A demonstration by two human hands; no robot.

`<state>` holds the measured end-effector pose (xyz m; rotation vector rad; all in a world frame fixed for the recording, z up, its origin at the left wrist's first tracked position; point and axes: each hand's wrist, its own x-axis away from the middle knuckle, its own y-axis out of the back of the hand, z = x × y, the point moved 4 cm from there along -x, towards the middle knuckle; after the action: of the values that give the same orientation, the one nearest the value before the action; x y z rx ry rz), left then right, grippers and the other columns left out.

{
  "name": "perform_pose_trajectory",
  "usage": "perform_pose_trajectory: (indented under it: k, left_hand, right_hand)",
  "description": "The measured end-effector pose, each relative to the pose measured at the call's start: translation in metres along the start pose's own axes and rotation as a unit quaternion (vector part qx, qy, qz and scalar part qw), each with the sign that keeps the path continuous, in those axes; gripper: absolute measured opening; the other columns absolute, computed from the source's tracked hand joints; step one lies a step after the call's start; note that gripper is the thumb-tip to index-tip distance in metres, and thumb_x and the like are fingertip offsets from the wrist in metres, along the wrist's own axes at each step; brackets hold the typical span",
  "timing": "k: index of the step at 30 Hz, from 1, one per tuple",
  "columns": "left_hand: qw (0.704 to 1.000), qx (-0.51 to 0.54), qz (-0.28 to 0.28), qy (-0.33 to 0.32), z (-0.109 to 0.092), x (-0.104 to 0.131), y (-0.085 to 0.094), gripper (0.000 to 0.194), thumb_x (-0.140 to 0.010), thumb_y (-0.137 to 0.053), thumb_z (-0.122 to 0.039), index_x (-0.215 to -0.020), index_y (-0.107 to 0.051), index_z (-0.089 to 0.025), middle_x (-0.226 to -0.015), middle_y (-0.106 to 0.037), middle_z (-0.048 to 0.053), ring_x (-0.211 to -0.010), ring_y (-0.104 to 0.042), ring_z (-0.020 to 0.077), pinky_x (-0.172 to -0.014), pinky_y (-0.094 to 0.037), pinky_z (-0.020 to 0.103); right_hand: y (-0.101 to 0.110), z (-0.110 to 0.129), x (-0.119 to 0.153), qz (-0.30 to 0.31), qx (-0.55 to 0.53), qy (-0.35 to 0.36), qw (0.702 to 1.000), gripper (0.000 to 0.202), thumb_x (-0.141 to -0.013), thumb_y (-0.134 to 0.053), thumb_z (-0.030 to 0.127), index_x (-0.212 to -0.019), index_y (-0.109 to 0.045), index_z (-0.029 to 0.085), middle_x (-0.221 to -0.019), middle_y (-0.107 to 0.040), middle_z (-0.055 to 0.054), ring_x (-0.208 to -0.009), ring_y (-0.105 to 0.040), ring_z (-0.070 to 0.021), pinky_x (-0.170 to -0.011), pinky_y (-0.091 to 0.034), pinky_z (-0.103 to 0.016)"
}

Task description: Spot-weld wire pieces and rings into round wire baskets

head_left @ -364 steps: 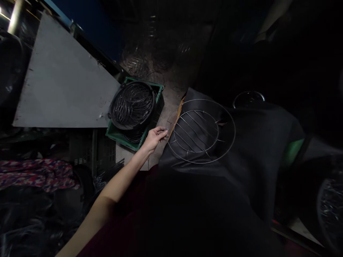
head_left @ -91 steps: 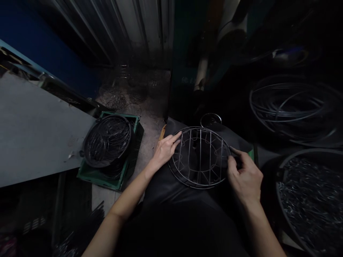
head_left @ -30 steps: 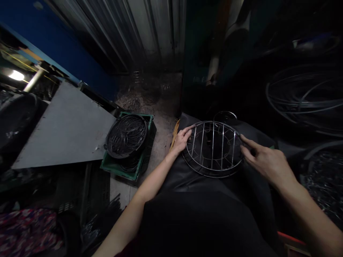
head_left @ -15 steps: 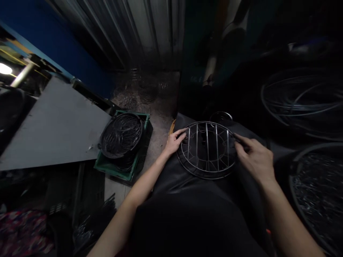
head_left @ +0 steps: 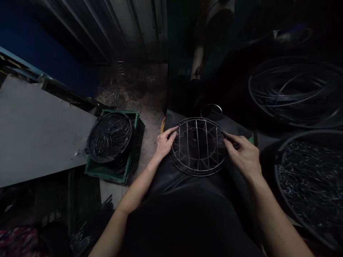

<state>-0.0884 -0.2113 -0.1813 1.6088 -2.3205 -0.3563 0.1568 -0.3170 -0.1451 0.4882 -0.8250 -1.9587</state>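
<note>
Between my two hands is a round wire rack (head_left: 197,142), a double metal ring crossed by several straight bars, with curved wire pieces showing inside it. My left hand (head_left: 164,143) pinches its left rim between thumb and fingers. On the opposite side, my right hand (head_left: 243,153) grips the rim, its fingertips partly hidden under the edge. The rack is over a dark sheet (head_left: 171,182) that covers my lap. Just behind the rack, a smaller metal ring (head_left: 214,106) shows in part.
To the left, a black tub (head_left: 92,142) of wire rings sits on a green crate (head_left: 89,172). A grey panel (head_left: 40,132) stands beyond it. At right are a large tub (head_left: 281,200) of small wire pieces and, farther back, a coil of wire (head_left: 289,98).
The whole view has swung to the right, so everything appears farther left. Both hands keep hold of the wire rack, whose bars now look slightly turned.
</note>
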Motion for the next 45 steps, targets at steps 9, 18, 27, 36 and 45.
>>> perform_pose_trajectory:
  k: [9, 18, 27, 36, 45]
  left_hand:
    - [0.989, -0.109, 0.016, -0.097, 0.017, 0.018, -0.016, 0.064, -0.09, -0.039, -0.055, -0.144, -0.028, -0.022, -0.121, -0.056, 0.011, -0.105, -0.055, 0.0223, -0.1, -0.037, 0.04]
    - [0.988, -0.07, 0.009, -0.136, 0.012, 0.02, -0.018, 0.055, -0.093, -0.033, -0.054, -0.139, -0.034, -0.025, -0.14, -0.043, 0.007, -0.132, -0.039, 0.0232, -0.11, -0.03, 0.038]
    - [0.962, -0.136, 0.011, -0.237, -0.033, 0.019, 0.012, 0.051, -0.092, -0.044, -0.046, -0.138, -0.035, -0.024, -0.122, -0.054, 0.009, -0.11, -0.055, 0.0212, -0.102, -0.039, 0.041]
    - [0.925, -0.195, 0.045, -0.323, 0.004, 0.0, 0.003, 0.067, -0.087, -0.049, -0.027, -0.143, -0.013, -0.019, -0.122, -0.053, 0.014, -0.112, -0.055, 0.0188, -0.098, -0.044, 0.036]
    - [0.927, -0.283, -0.018, -0.244, -0.041, -0.005, -0.014, 0.086, -0.073, -0.069, -0.046, -0.142, -0.024, -0.021, -0.136, -0.034, 0.015, -0.129, -0.034, 0.0279, -0.107, -0.032, 0.045]
  right_hand:
    - [-0.012, -0.033, -0.014, 0.164, -0.234, -0.107, 0.952, 0.062, -0.065, -0.07, 0.054, -0.119, -0.059, 0.026, -0.082, -0.063, -0.001, -0.064, -0.055, -0.0138, -0.054, -0.045, -0.026]
    - [-0.008, -0.029, -0.008, 0.194, -0.217, -0.078, 0.953, 0.054, -0.076, -0.065, 0.043, -0.124, -0.056, 0.021, -0.069, -0.055, 0.001, -0.056, -0.04, -0.0082, -0.051, -0.034, -0.023]
    - [0.027, 0.007, 0.003, 0.127, -0.147, 0.068, 0.979, 0.049, -0.084, -0.056, 0.039, -0.13, -0.051, 0.024, -0.086, -0.06, -0.002, -0.076, -0.055, -0.0132, -0.074, -0.046, -0.029]
    - [-0.011, -0.033, 0.006, 0.055, -0.052, 0.129, 0.989, 0.056, -0.085, -0.045, 0.027, -0.14, -0.04, 0.021, -0.102, -0.067, -0.005, -0.092, -0.064, -0.0185, -0.086, -0.049, -0.033]
    - [-0.041, -0.06, 0.005, 0.095, 0.008, 0.211, 0.973, 0.055, -0.089, -0.039, 0.019, -0.143, -0.037, 0.025, -0.096, -0.066, -0.004, -0.081, -0.063, -0.0167, -0.076, -0.052, -0.028]
